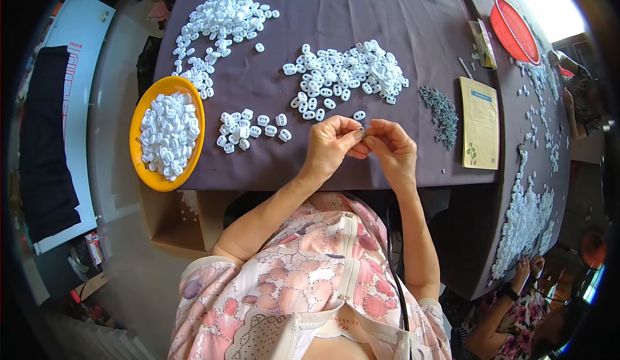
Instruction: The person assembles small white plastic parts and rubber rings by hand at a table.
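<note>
My left hand and my right hand meet above the table's near edge. Both are closed in a pinch, fingertips nearly touching, around something too small and hidden to make out. Just beyond the fingertips lies one white oval plastic piece with dark openings. Farther off spreads a heap of the same white pieces. A smaller group of white pieces lies left of my left hand. Right of my right hand is a pile of tiny grey-green parts, their kind unclear.
An orange-yellow bowl of white pieces sits at the table's left edge, near another white heap. A yellow booklet lies at right. Beyond are a red basket, more white pieces and co-workers' hands.
</note>
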Demonstrator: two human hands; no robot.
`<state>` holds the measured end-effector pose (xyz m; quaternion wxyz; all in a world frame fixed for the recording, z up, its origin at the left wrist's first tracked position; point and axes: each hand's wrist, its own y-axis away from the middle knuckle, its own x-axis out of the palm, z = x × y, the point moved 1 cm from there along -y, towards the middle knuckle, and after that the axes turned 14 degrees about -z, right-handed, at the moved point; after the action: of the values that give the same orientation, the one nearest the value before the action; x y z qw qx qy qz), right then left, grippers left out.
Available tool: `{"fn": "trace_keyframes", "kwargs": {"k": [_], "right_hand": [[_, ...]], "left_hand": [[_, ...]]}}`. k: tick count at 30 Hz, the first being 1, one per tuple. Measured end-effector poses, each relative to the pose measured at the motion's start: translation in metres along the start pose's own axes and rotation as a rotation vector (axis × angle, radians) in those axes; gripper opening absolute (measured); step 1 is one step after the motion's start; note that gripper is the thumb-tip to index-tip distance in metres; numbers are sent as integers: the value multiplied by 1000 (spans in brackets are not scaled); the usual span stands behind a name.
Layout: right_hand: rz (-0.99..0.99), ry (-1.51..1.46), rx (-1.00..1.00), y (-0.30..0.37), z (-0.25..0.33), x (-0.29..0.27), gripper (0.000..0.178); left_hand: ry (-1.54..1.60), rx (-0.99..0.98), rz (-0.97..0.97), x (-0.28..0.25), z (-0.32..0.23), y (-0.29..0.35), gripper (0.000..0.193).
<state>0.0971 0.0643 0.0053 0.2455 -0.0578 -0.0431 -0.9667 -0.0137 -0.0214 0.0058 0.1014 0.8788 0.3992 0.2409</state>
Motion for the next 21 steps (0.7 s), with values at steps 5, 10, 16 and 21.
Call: {"fn": "trace_keyframes", "kwargs": {"k": [5,10,16,21], "right_hand": [[7,147,39,1,-4,2,11],[10,217,32,4,-10,3,4],[87,307,4,1,-9,2,5],[127,337,27,-12,4,4,12]], "left_hand": [[-4,-29,-4,-5,3,0,7],[-41,-32,19,-12,6,4,8],[-52,-30,23,-13,13,3,7],[76,-83,-15,-16,10,1,7]]}}
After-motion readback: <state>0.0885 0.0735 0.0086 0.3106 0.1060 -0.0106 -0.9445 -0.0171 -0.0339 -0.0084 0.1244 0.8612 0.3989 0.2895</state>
